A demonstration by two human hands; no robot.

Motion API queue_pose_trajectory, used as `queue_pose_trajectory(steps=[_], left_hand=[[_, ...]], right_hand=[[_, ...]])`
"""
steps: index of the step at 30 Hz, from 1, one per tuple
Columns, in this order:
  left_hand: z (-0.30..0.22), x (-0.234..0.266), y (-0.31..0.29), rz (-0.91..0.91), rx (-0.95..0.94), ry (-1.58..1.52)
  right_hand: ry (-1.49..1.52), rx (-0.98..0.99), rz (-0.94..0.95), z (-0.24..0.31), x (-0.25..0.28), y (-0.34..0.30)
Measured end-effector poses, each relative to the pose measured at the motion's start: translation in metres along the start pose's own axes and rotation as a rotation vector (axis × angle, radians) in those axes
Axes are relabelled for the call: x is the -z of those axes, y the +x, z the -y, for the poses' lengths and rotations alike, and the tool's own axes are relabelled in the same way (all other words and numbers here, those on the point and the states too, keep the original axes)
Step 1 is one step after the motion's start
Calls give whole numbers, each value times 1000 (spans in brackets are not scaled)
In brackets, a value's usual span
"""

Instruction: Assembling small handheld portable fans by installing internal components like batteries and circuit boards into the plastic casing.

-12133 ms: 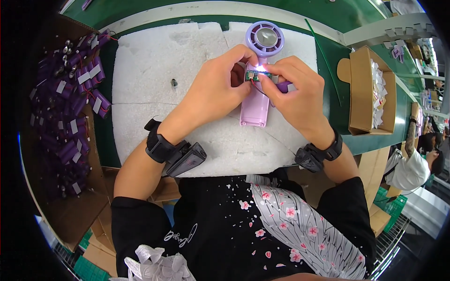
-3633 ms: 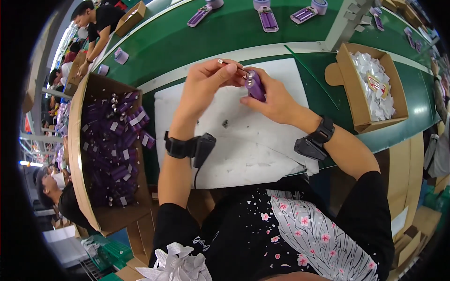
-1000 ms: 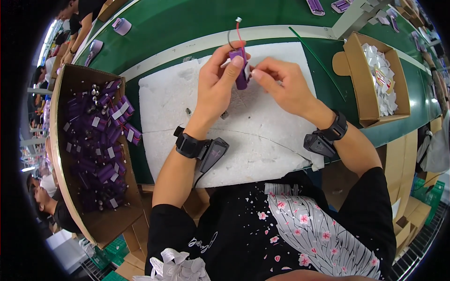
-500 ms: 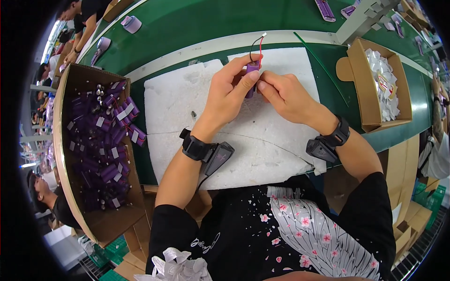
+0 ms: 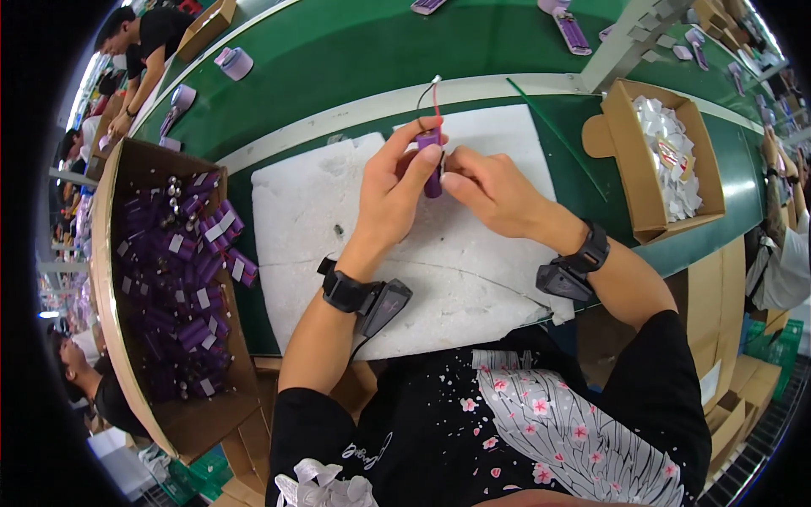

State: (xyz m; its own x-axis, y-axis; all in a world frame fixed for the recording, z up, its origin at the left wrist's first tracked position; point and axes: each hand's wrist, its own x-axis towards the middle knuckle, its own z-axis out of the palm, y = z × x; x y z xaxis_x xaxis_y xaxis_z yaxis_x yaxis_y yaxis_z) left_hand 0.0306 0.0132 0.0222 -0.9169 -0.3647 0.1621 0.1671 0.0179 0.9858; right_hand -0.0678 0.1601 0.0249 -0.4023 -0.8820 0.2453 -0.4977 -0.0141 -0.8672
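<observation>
White foam board (image 5: 317, 198) lies beneath both hands. Left hand (image 5: 394, 184) grasps the purple battery (image 5: 433, 188) between thumb and fingers, at the hand's right. Right hand (image 5: 497, 189) is at the battery's right side, fingers curled; cannot tell whether it grips. Wires (image 5: 438, 103) extend from the far end to a plug (image 5: 437, 79). Seconds earlier, the right hand held the battery.

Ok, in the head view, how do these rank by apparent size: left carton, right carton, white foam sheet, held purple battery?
Largest to smallest:
1. White foam sheet
2. Left carton
3. Right carton
4. Held purple battery, partly covered by fingers
</observation>
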Motion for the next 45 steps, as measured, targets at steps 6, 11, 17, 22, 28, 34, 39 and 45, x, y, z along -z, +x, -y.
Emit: queue_pose_trajectory(steps=[6, 11, 17, 22, 28, 34, 39, 45], left_hand=[[0, 4, -2, -18, -24, -6], [3, 9, -2, 1, -1, 51], [7, 8, -1, 3, -5, 93], [6, 10, -1, -2, -21, 26], [5, 13, -1, -38, 13, -23], [8, 15, 0, -40, -4, -59], [6, 15, 0, -75, 1, -32], [5, 14, -1, -82, -90, 73]], right_hand=[[-15, 12, -27, -7, -7, 5], [-76, 2, -19, -6, -10, 5], [-98, 6, -6, -12, -16, 6], [-53, 16, -47, -18, -17, 8], [66, 89, -66, -12, -15, 9], [61, 72, -42, -14, -16, 14], [58, 14, -10, -14, -18, 12], [2, 53, -14, -17, -18, 14]])
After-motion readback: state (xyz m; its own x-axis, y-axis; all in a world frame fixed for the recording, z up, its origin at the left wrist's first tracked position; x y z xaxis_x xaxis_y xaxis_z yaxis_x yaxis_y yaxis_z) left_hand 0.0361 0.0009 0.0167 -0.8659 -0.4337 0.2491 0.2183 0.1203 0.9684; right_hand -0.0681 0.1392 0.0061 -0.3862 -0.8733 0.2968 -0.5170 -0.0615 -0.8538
